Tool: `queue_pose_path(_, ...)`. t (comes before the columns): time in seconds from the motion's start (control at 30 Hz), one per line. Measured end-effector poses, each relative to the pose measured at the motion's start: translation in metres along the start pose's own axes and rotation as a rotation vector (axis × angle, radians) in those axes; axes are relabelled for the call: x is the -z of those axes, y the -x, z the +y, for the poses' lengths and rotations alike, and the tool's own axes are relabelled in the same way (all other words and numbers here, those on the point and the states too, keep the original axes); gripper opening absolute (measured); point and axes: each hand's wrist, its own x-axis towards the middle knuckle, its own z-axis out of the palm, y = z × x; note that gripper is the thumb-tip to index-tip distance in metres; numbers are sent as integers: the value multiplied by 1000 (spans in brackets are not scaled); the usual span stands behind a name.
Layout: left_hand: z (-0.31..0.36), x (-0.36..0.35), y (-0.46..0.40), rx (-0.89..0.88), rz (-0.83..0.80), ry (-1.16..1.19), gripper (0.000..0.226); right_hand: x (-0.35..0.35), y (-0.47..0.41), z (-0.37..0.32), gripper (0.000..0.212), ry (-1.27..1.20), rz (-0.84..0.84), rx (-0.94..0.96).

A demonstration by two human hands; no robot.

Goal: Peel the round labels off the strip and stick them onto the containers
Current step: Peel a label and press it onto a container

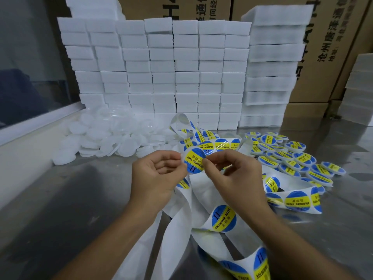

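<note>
A heap of white lids (105, 136) sits far left on the bench (60, 209), too many to count. Centre, the left hand (156, 174) and right hand (230, 168) pinch one round label (194, 159) between their fingers above the strip (181, 215). Right: roughly twenty labelled containers (292, 158), contents hidden.

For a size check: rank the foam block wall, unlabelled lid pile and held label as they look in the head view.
1. foam block wall
2. unlabelled lid pile
3. held label, smallest though nearest the camera

Blue-and-yellow round labels (194, 160), white strip (177, 223), white containers (105, 138), brown cartons (333, 57)
</note>
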Motion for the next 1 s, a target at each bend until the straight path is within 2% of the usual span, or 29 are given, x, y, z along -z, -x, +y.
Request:
queue_pose_path(0.33,-2,-1,2,-69,-64,-30,32,0,2,1,3,198,25,78)
queue_pose_path(0.43,-3,0,1,-60,-57,-25,33,2,1,2,9,255,9,71)
queue_pose_path(0.57,-4,1,-1,12,-61,47,36,5,-2,6,14,139,-38,-43)
queue_pose_path(0.67,-2,3,-3,108,-100,203,25,3,-2,8,8,-3,-69,-126)
queue_pose_path(0.7,-2,4,-4,148,-128,266,22,1,-2,8,12,-39,-84,-141)
queue_pose_path(0.83,-6,7,-5,243,-263,379,41,-3,2,7,35,-101,-136,-111)
queue_pose_path(1.0,-6,6,-3,218,-453,396,36,-4,4,9,49,-138,-171,-121)
